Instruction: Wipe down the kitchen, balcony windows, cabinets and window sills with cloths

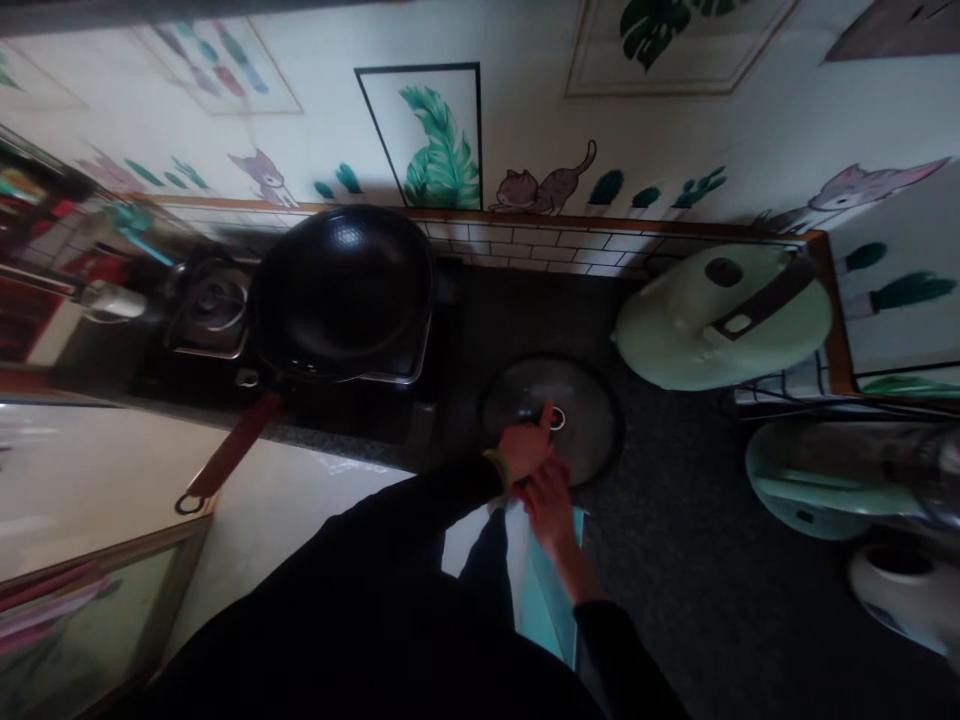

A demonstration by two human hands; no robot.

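A dark round pan lid (592,430), apparently glass, lies on the counter before me, with a ringed knob (557,418) at its middle. My left hand (525,450) is over the lid, one finger stretched along the knob's left side and the other fingers curled in. A yellowish band (495,466) circles the left wrist. Just nearer to me, my right hand (550,505) reaches the lid's near edge, close under the left hand. Its fingers are bent; dim light and blur hide what they hold, if anything.
A black wok (345,290) sits on the stove at left, its brown handle (236,450) sticking out past the counter edge. Another burner (214,300) is farther left. Pale green appliances (720,320) stand at right, beside a white rounded object (904,590). A tiled wall borders the back.
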